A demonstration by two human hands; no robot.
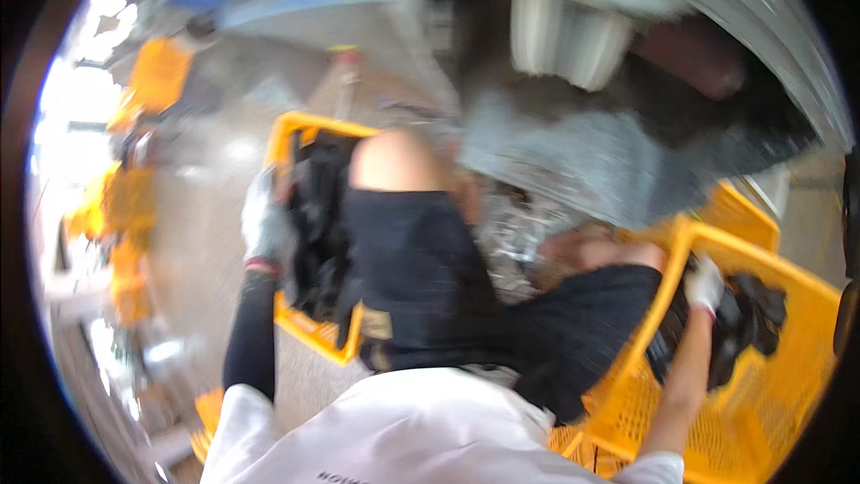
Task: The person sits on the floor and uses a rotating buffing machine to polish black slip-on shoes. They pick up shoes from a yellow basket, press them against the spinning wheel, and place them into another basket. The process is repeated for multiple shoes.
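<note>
My left hand (pixel 264 222), in a pale glove with a red cuff, is at the left side of a yellow plastic crate (pixel 309 337). Dark pieces (pixel 321 229) fill that crate. Blur hides whether its fingers grip the rim or a piece. My right hand (pixel 704 284), also gloved, reaches down into a larger yellow crate (pixel 802 341) on the right. Its fingers curl at a pile of black pieces (pixel 748 314); which piece they hold, if any, is hidden.
My legs in black shorts (pixel 421 255) are spread between the two crates. Clear crinkled plastic (pixel 511 237) lies between them. A grey-blue sheet-like surface (pixel 573 161) and a blurred whitish machine part (pixel 569 36) stand ahead. More yellow crates (pixel 130 202) are at far left.
</note>
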